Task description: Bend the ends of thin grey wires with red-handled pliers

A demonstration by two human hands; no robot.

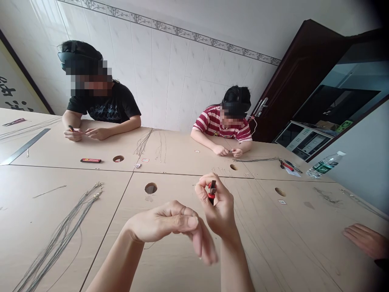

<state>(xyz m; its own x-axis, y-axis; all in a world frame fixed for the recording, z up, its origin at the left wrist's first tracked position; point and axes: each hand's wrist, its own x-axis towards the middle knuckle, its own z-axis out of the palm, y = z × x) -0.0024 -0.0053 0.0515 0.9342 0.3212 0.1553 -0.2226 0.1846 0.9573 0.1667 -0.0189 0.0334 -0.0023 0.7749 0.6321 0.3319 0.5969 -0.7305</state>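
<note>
Red-and-black hand tool (212, 194) in our right hand (223, 209), grip closed round it, above the worktop (170, 267). We can't tell whether our left hand (170, 222), just beside, grips anything. One plastic bottle (326, 164), green label (322, 165), lettering unreadable; four round holes (151, 188).

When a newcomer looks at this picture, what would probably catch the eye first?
Probably the left hand and right hand near the centre, the right one holding a red-and-black tool. Next, perhaps the long bundle of cords at lower left, then the bottle on the right.
</note>
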